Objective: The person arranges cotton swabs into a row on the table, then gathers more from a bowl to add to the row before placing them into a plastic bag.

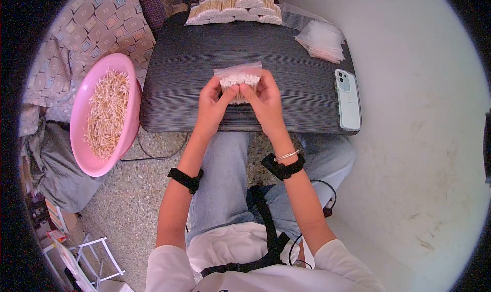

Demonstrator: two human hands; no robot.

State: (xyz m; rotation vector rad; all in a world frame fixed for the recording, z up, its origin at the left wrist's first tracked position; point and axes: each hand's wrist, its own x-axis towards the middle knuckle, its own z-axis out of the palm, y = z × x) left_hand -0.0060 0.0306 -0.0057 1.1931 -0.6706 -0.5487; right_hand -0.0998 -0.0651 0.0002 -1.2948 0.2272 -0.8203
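Observation:
Between my two hands, over the front of the dark table, is a clear plastic bag of cotton swabs (239,81). White cotton tips face the bag's top edge, and the wooden sticks show below them. My left hand (214,98) grips the bag's left side, its thumb pressed on the front. My right hand (264,96) holds the right side the same way, so the thumbs almost meet in the middle. The fingers behind the bag are partly hidden. The flat upper strip of the bag stands out above the swabs.
Filled swab bags (235,8) are stacked at the back of the black table (179,67). A pile of clear bags (322,39) lies at the back right, with a phone (349,100) nearer me. On the left stands a pink basin (77,123) full of loose swabs (106,113). A pale wall rises at right.

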